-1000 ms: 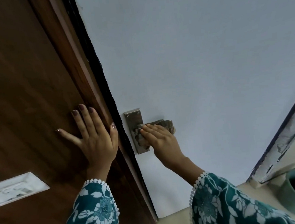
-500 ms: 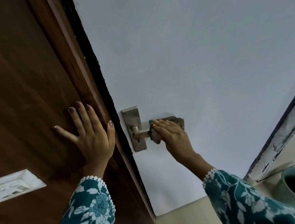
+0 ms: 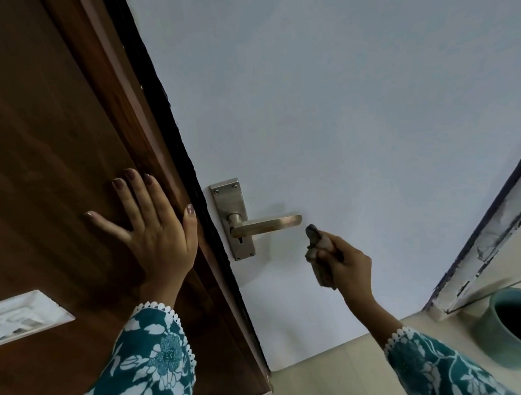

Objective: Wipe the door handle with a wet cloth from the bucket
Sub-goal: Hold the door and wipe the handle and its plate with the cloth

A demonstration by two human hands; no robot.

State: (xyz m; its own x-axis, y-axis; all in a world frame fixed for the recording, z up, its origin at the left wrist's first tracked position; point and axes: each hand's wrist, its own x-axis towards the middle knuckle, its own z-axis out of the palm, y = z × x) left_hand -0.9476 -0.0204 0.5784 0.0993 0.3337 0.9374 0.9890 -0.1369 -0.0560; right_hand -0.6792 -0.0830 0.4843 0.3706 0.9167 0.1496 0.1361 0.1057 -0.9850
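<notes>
A metal lever door handle [image 3: 266, 225] on a steel backplate [image 3: 229, 199] is mounted on the pale blue-white door [image 3: 323, 99]. My right hand [image 3: 345, 260] is just below and right of the lever's free end, apart from it, closed around a bunched grey wet cloth [image 3: 316, 249]. My left hand [image 3: 149, 224] lies flat with fingers spread on the dark brown wooden frame [image 3: 46, 151], left of the handle. A teal bucket [image 3: 518, 326] stands on the floor at the lower right, partly cut off by the frame edge.
A white switch plate [image 3: 16, 316] sits on the brown panel at lower left. Pale floor tiles [image 3: 330, 382] run along the bottom. A peeling white frame strip [image 3: 490, 241] with a dark edge rises diagonally at right, beside the bucket.
My right hand slid the cloth along the lever from the backplate to its end and has come off it, dropping slightly lower. The whole lever is now uncovered. My left hand stayed put.
</notes>
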